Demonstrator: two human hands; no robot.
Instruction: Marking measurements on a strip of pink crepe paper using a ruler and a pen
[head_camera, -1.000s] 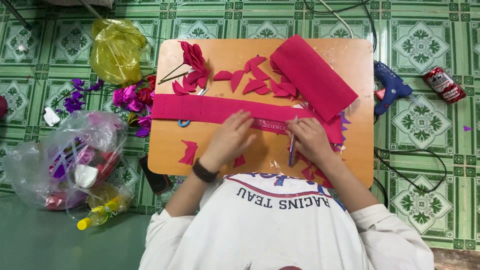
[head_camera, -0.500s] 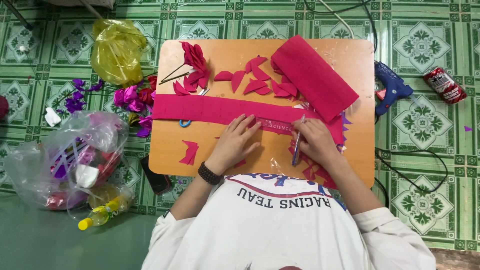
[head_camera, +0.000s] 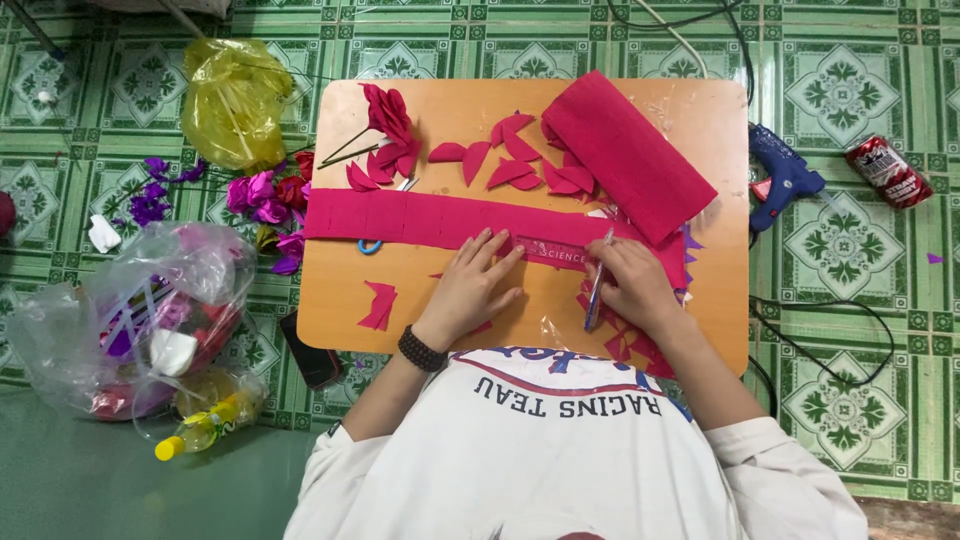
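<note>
Left hand lies flat, fingers spread, pressing a ruler onto the strip; nothing is gripped. Right hand has its grip closed on a pen, tip at the ruler's right end.

The strip, pink crepe paper, lies across the middle of the desk, left end at the desk's left edge, right end running under the roll. Judged light, soft and easily torn or creased; it will likely slide unless pinned flat. Best hold appears to be a flat palm near the marking line, not a pinch at the edge.

Count, working outward:
- One ruler, one pen.
- One strip, one roll of the same paper at upper right.
- About nine cut petals loose above the strip; overlap makes the number uncertain.
- One finished paper rose on a stem, upper left.
- One offcut at lower left; more scraps under the right wrist, uncountable.
- Scissors: only one blue handle shows below the strip.

Off the desk, on the floor: one glue gun, one can, one yellow bag, one clear bag, a heap of purple flowers.
</note>
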